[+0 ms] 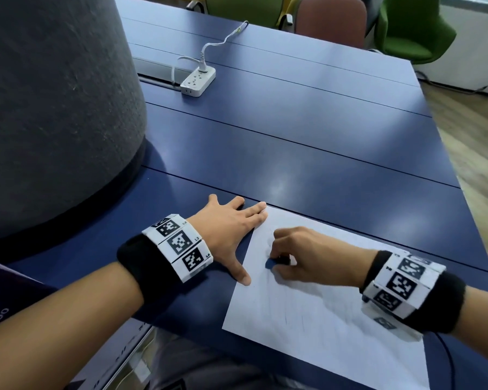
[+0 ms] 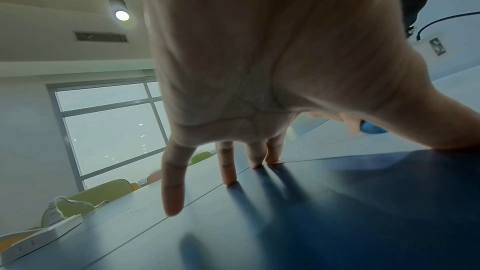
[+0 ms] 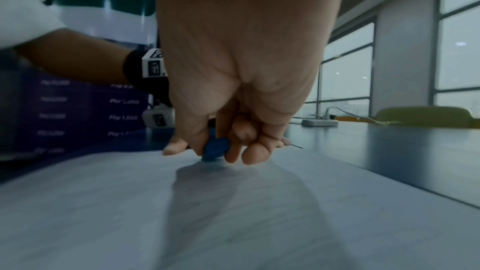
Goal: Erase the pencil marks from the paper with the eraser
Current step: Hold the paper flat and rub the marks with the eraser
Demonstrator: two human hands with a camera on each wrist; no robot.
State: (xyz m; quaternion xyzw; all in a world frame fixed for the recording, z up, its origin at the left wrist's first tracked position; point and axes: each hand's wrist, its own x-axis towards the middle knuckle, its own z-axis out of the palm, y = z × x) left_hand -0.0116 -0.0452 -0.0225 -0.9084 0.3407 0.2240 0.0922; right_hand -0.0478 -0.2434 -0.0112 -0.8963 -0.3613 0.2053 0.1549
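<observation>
My right hand (image 1: pixel 313 256) fingers pinch blue eraser (image 3: pixel 215 149), tip pressed on paper (image 1: pixel 335 319) near its far left corner. My left hand (image 1: pixel 231 229) flat, fingers straight, thumb and fingertips pinning paper's left edge on blue table (image 1: pixel 321 136). Faint pencil marks (image 1: pixel 293 319) remain nearer me; erasing looks partway.

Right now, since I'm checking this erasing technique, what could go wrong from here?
The left hand lies mostly on the table, touching the paper only at its edge, so the sheet might slide or crease under rubbing. The right hand pinches the blue eraser low, so its fingers could smear nearby pencil marks.
</observation>
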